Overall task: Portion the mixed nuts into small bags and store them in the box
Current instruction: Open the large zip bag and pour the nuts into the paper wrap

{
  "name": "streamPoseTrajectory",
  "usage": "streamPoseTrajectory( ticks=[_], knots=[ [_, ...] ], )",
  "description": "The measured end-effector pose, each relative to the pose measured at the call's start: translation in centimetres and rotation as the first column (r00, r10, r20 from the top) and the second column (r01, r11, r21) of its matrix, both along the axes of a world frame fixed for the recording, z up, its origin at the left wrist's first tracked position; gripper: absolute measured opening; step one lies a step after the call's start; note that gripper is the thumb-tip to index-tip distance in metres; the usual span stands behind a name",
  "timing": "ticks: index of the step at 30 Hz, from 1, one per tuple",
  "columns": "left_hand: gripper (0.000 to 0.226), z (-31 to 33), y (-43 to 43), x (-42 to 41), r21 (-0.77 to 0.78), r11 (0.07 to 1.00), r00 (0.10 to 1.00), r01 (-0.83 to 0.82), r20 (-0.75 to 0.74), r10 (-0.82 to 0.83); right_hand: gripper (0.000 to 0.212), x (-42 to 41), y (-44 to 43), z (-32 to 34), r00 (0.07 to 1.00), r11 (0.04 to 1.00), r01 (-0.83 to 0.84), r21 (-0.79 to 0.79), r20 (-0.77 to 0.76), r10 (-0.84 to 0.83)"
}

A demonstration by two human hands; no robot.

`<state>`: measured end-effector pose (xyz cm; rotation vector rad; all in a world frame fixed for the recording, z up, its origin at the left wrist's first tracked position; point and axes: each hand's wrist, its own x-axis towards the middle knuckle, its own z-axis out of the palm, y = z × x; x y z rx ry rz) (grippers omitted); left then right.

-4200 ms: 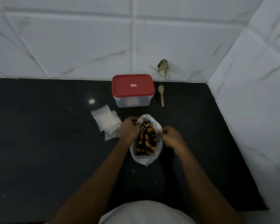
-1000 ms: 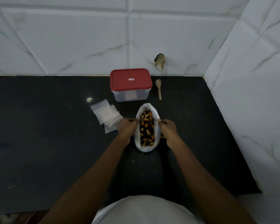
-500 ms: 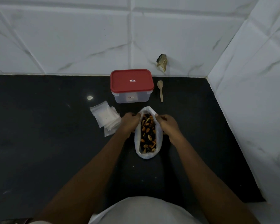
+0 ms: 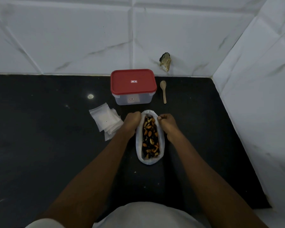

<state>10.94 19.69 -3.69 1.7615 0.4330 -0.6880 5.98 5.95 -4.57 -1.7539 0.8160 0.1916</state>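
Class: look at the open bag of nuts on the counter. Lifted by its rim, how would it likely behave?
The bag looks like thin, soft plastic, so it would probably sag rather than hold shape. Filled with nuts, it is likely heavy for its size. Its mouth is open, so tipping could spill them.

Red lid (image 4: 133,81); black counter (image 4: 39,145); white grey-veined tiles (image 4: 72,38); brown-orange nuts (image 4: 150,137).

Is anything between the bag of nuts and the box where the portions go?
Only the red lid, sitting closed on the box. The counter between the box and the nut bag shows nothing in the way.
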Motion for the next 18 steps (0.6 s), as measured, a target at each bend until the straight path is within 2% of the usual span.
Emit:
streamPoseTrajectory(
  ticks=[4,9,14,18],
  knots=[
    [0.029,-0.5,0.3,-0.5,0.136,0.986,0.991,0.096,0.076,-0.107,0.027,-0.2,-0.2,-0.1,0.995,0.985,-0.081,-0.153,0.037,0.087],
    [0.033,-1.3,0.4,-0.7,0.129,0.987,0.954,0.092,0.272,-0.125,0.034,0.1,0.5,0.2,0.981,0.952,-0.154,-0.265,0.070,0.178],
    [0.031,-1.0,0.2,0.2,0.250,0.955,0.901,0.160,0.359,-0.244,0.033,1.9,0.5,0.6,0.958,0.925,-0.244,-0.291,0.078,0.277],
    [0.032,-1.3,-0.3,1.2,0.295,0.937,0.923,0.188,0.274,-0.271,0.033,3.5,0.2,0.2,0.980,0.962,-0.191,-0.195,0.009,0.197]
  ],
)
